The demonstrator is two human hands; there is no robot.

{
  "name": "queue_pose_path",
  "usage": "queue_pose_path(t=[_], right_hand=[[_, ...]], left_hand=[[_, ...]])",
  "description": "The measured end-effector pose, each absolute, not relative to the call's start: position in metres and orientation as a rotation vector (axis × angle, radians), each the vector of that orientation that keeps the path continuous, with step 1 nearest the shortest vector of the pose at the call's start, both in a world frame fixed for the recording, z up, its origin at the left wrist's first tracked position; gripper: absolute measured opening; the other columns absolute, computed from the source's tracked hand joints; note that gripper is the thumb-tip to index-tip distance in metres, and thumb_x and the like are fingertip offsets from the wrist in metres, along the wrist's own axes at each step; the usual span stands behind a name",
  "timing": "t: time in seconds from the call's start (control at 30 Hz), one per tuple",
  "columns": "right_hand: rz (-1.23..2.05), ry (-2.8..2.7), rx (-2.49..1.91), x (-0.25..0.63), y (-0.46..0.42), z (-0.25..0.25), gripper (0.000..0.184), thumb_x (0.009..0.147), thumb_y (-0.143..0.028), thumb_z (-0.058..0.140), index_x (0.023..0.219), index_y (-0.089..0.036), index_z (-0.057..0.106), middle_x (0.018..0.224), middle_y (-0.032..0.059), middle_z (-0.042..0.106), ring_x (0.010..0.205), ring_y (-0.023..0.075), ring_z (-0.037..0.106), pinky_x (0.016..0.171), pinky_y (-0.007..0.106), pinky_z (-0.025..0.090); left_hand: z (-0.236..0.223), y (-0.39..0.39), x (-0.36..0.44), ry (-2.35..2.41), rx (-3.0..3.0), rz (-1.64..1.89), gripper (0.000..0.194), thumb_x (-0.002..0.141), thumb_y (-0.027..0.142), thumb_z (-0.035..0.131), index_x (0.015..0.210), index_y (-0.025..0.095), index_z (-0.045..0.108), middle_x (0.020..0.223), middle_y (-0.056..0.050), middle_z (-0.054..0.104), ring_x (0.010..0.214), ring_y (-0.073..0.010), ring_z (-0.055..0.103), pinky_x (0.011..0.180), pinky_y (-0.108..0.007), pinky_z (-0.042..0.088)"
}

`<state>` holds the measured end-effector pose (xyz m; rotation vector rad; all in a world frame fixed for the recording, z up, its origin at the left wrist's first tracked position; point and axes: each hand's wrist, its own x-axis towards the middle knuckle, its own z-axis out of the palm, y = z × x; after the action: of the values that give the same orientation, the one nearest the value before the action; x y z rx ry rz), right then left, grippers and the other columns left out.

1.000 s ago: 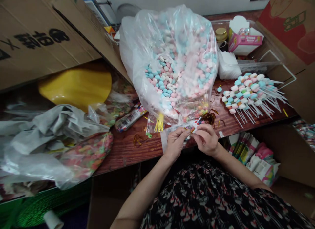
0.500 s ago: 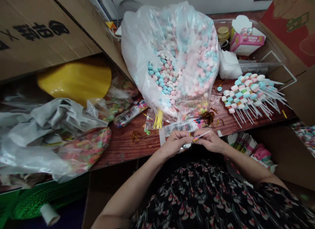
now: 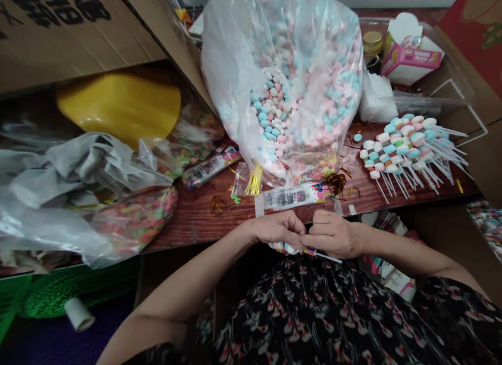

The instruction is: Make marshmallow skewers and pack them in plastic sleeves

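Observation:
Both my hands meet low in front of my body, just off the table's front edge. My left hand (image 3: 279,228) is closed round a marshmallow candy skewer (image 3: 289,248), whose pale and coloured pieces show below the fingers. Its white stick (image 3: 328,257) points out to the right, under my right hand (image 3: 333,234). That hand is curled, its fingertips pinched against the left ones at the skewer's neck. The gold twist tie seen there earlier is hidden by the fingers now. Behind the hands lies a printed wrapper packet (image 3: 292,197), with a clump of gold twist ties (image 3: 336,183) beside it.
A large plastic bag of pastel candies (image 3: 274,114) stands at the back. Finished-looking skewers (image 3: 403,145) are piled on the right. Yellow ties (image 3: 254,182) lie near the middle. On the left are a cardboard box (image 3: 78,35) and a bag of coloured gummies (image 3: 135,218).
My hands have come down and nearer my body, off the table edge. My right hand has rolled over, and the white stick now slants downward to the right. The view has tilted lower.

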<state>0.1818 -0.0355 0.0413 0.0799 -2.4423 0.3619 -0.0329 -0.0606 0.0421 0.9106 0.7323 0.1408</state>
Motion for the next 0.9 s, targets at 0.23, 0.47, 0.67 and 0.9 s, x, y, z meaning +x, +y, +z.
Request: queue_pose_path(t=[0.23, 0.47, 0.67, 0.9], right_hand=[[0.283, -2.445, 0.060, 0.178, -0.040, 0.033, 0.028, 0.096, -0.022, 0.038, 0.084, -0.020, 0.063, 0.068, 0.0020, 0.058, 0.059, 0.0135, 0.047, 0.056, 0.030, 0.037], [0.171, -2.471, 0.036, 0.180, -0.040, 0.050, 0.014, 0.093, -0.020, 0.048, 0.083, -0.020, 0.059, 0.085, 0.0043, 0.066, 0.070, 0.0142, 0.054, 0.062, 0.031, 0.038], [-0.063, -2.629, -0.220, 0.175, -0.012, 0.070, 0.018, 0.091, -0.018, 0.044, 0.078, -0.019, 0.057, 0.069, 0.0021, 0.057, 0.062, 0.0151, 0.045, 0.060, 0.031, 0.034], [1.027, -2.121, -0.675, 0.157, -0.005, 0.072, 0.018, 0.090, -0.020, 0.042, 0.077, -0.017, 0.054, 0.066, -0.0023, 0.051, 0.061, 0.0103, 0.047, 0.060, 0.023, 0.037]], left_hand=[[0.045, -0.062, -0.025, 0.643, 0.886, 0.098, 0.019, 0.056, 0.033, 0.086, 0.062, 0.018, 0.075, 0.056, -0.005, 0.068, 0.045, -0.0141, 0.056, 0.045, -0.025, 0.046], [0.063, -0.036, -0.054, 0.639, 1.093, -0.020, 0.025, 0.061, 0.040, 0.083, 0.076, 0.021, 0.078, 0.069, -0.007, 0.071, 0.060, -0.0197, 0.063, 0.056, -0.029, 0.051], [0.139, -0.056, -0.050, 1.179, 2.146, 0.413, 0.025, 0.083, 0.036, 0.061, 0.103, 0.026, 0.073, 0.092, -0.006, 0.069, 0.087, -0.0232, 0.063, 0.082, -0.039, 0.051], [0.086, -0.058, -0.031, 1.243, 2.081, 0.466, 0.020, 0.083, 0.036, 0.059, 0.084, 0.020, 0.071, 0.079, -0.007, 0.068, 0.074, -0.0209, 0.061, 0.074, -0.034, 0.051]])
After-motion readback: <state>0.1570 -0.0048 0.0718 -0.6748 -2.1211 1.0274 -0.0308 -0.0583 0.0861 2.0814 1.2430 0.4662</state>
